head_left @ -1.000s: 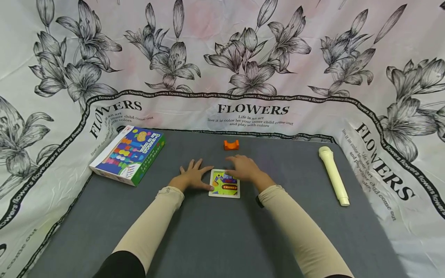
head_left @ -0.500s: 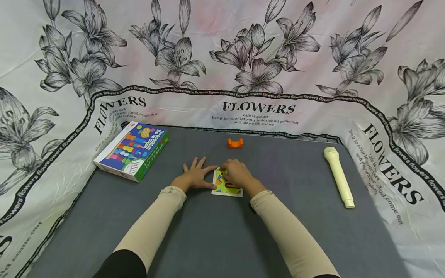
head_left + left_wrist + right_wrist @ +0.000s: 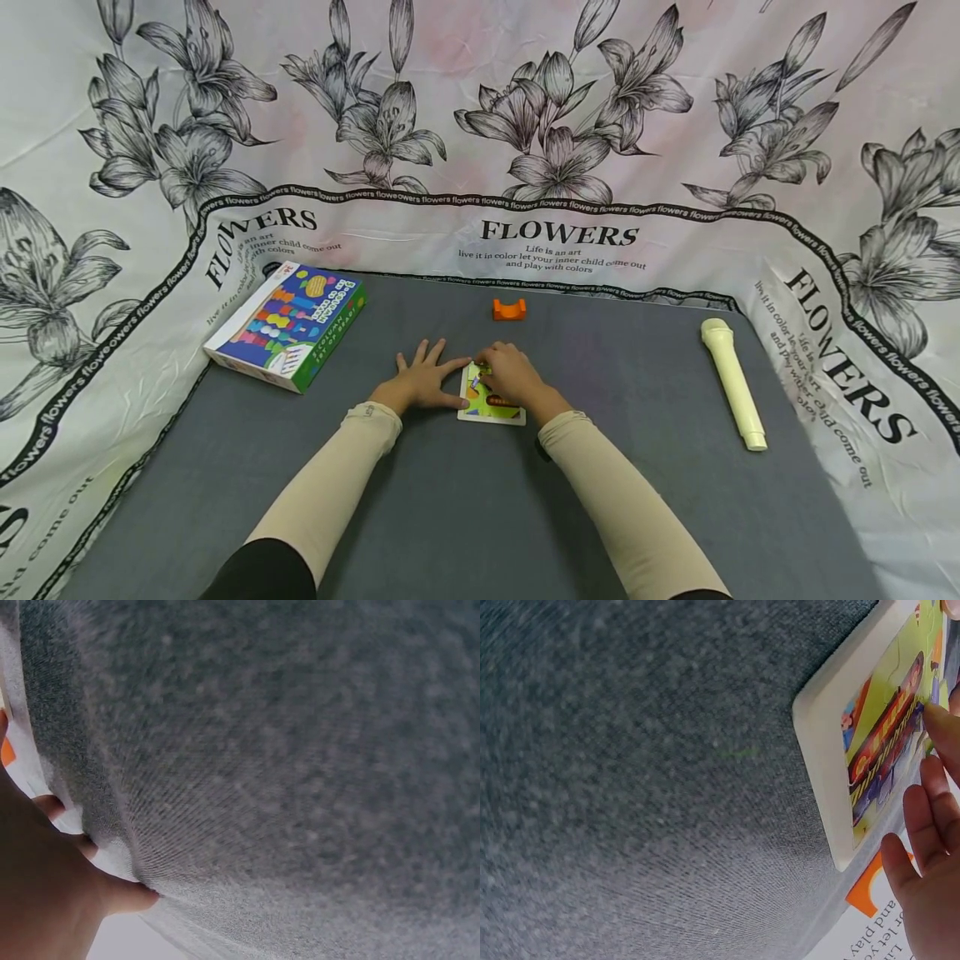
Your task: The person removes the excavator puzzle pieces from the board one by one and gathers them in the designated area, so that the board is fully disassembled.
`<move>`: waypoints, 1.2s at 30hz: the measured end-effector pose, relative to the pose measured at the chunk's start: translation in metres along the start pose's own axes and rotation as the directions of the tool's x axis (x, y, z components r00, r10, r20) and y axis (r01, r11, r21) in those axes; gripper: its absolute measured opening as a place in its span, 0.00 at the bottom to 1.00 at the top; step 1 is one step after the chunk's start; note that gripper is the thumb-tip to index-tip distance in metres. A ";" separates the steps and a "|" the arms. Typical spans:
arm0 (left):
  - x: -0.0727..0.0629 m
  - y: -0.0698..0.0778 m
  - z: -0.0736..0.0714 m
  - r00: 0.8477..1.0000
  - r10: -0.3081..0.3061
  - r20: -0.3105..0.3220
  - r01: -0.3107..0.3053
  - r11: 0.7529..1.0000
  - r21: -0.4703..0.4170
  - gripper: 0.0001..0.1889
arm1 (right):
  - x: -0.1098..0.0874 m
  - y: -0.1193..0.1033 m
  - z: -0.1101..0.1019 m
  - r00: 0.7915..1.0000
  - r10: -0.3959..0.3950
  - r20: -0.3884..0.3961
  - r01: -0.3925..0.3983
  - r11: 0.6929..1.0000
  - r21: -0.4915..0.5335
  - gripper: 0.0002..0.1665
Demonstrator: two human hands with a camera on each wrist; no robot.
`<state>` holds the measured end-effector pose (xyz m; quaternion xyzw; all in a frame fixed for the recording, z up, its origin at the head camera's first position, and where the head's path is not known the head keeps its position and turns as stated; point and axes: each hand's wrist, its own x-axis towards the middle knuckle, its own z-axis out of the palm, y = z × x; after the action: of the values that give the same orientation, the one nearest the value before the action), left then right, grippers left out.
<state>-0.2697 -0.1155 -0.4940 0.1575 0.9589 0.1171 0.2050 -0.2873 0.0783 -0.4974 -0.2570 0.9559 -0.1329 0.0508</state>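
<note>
A small square jigsaw puzzle (image 3: 504, 410) in a white frame, with a colourful digger picture, lies flat on the grey table cloth. My left hand (image 3: 420, 383) rests spread on the cloth at its left, the thumb and index finger touching the frame's left side. In the left wrist view, that left hand (image 3: 56, 877) shows without the puzzle. My right hand (image 3: 512, 375) bends over the puzzle's upper part, fingers curled, and seems to pinch a puzzle piece there; the fingers hide most of it. The right wrist view shows its thumb (image 3: 943, 731) against the picture (image 3: 889, 735).
An orange U-shaped block (image 3: 509, 310) stands beyond the puzzle. At the back left lies a blue and green toy box (image 3: 288, 325). A pale yellow stick with a thicker head (image 3: 733, 383) lies on the right. A flower-printed cloth (image 3: 555, 167) rises behind the table.
My right hand has moved left and its fingers have curled onto the puzzle's upper part. My left hand stays at the left edge. The whole head view has shifted slightly.
</note>
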 end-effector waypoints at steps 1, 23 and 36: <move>0.000 0.000 0.000 1.000 0.000 0.001 0.000 1.000 -0.004 0.45 | 0.000 0.000 0.000 1.000 0.001 -0.004 -0.001 1.000 0.004 0.18; 0.003 0.000 0.002 1.000 0.001 0.015 -0.001 1.000 -0.010 0.45 | -0.004 0.005 -0.008 0.996 0.037 -0.084 -0.017 0.972 0.233 0.08; 0.003 -0.002 0.004 1.000 0.013 -0.020 -0.014 0.999 -0.031 0.46 | -0.024 0.050 -0.027 0.978 0.155 -0.138 -0.120 0.966 0.230 0.08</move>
<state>-0.2712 -0.1154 -0.4987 0.1596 0.9578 0.1350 0.1971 -0.2948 0.1382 -0.4847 -0.1716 0.9519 -0.2536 0.0139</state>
